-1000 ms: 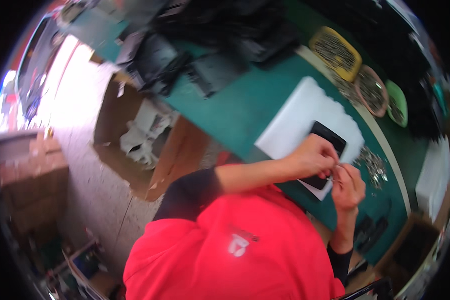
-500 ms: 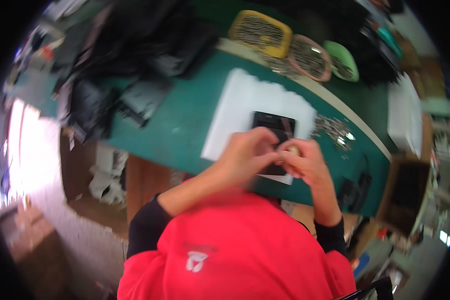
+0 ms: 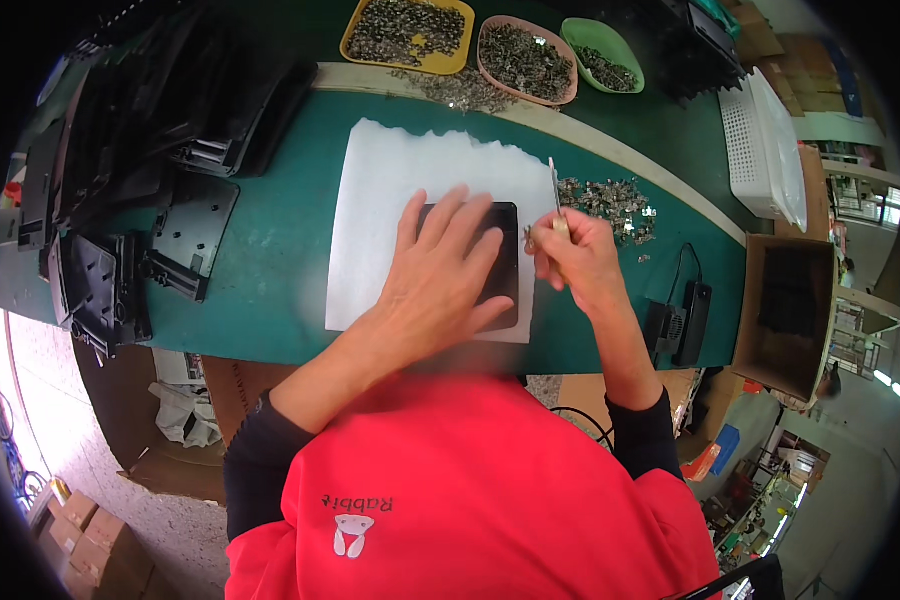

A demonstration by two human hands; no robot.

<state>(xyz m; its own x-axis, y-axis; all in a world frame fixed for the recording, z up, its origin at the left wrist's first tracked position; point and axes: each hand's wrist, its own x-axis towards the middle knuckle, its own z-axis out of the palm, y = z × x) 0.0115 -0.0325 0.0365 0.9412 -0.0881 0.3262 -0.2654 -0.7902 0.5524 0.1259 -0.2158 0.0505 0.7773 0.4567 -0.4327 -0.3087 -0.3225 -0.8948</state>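
Observation:
My left hand (image 3: 442, 270) lies spread, fingers stretched out, over a flat black plastic panel (image 3: 506, 285). The panel rests on a white foam sheet (image 3: 355, 240) with a ragged far edge. To the right of the panel, my right hand (image 3: 582, 258) is closed around a slim tool (image 3: 556, 190) with a pale yellowish handle and a thin metal shaft pointing away from me. Small metal pieces (image 3: 529, 238) show at its thumb and fingertips. Just beyond that hand, loose small metal clips (image 3: 610, 205) lie heaped on the green table. My left hand covers much of the panel.
Yellow (image 3: 348, 45), pink (image 3: 485, 70) and green (image 3: 638, 75) trays of small metal parts stand at the back. Black plastic parts (image 3: 195, 225) are stacked at left. At right are a black corded device (image 3: 692, 322), a white basket (image 3: 760, 140) and a cardboard box (image 3: 785, 350).
My left hand has left my right hand's fingertips and opened out over the panel. My right hand has drawn off the panel, still gripping the tool. The whole view has shifted.

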